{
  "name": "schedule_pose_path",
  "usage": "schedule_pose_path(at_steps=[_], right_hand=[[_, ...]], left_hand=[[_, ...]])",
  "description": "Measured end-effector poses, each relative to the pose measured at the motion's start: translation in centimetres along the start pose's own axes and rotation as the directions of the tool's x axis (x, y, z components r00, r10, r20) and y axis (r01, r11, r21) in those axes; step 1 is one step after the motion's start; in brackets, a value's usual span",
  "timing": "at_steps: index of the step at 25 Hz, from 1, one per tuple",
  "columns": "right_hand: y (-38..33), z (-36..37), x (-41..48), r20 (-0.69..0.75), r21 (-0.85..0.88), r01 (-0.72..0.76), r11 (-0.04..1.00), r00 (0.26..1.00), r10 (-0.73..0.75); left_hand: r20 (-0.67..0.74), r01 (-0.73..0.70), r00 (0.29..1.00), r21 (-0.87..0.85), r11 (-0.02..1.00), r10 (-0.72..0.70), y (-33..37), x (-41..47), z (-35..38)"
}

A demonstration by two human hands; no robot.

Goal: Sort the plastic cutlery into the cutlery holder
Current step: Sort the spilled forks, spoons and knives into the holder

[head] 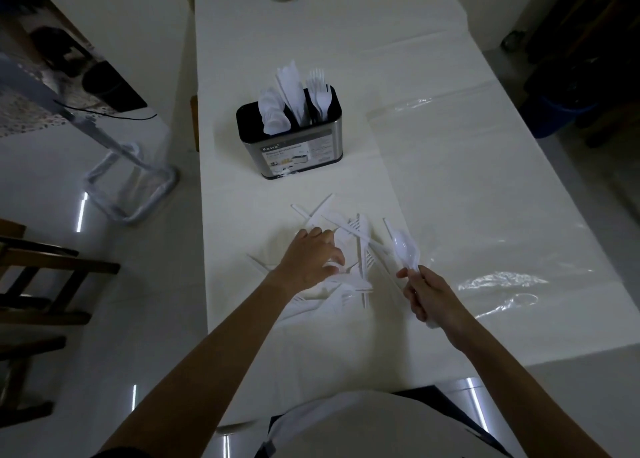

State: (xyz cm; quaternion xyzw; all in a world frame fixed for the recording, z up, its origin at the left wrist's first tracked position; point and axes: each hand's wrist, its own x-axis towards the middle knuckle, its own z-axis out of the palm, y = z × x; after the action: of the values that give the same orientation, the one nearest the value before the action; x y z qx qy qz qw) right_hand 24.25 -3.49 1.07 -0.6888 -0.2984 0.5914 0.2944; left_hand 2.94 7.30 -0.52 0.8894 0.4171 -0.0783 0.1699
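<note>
The loose plastic cutlery (349, 246) is lying in a tangled pile on the white-covered surface (450, 180), near the cutlery holder (294, 153), which is already carrying spoons on its left, knives in the middle and forks on its right. Sorting is seemingly midway, at the gathering step. The right hand (429, 298) is gripping a bunch of spoons (403, 246) by the handles, bowls pointing away. The left hand (310, 260) is reaching palm-down into the pile, fingers bent; whether it is pinching anything I cannot tell. Next, the bunch is probably heading for the left compartment.
</note>
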Motion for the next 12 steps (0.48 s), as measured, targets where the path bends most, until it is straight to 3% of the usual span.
schedule_pose_path(at_steps=[4,7,10,12], right_hand=[[-0.1,0.2,-0.2,0.005,0.013,0.005,1.000,1.000,-0.005],[-0.7,0.3,-0.2,-0.002,-0.006,0.026,1.000,1.000,-0.026],[-1.8,0.7,0.4,-0.011,-0.022,0.099,0.995,0.995,-0.099],[-2.6,1.1,1.0,-0.021,-0.014,0.139,0.990,0.990,-0.139]], left_hand=[[-0.067,0.007,0.998,-0.100,0.995,-0.014,0.6,0.4,-0.1],[-0.253,0.007,0.964,-0.300,0.954,-0.086,1.4,1.1,-1.7],[-0.432,-0.067,0.879,-0.530,0.845,-0.202,2.5,1.7,-4.4],[-0.428,-0.068,0.835,-0.703,0.708,-0.345,3.3,2.2,-6.0]])
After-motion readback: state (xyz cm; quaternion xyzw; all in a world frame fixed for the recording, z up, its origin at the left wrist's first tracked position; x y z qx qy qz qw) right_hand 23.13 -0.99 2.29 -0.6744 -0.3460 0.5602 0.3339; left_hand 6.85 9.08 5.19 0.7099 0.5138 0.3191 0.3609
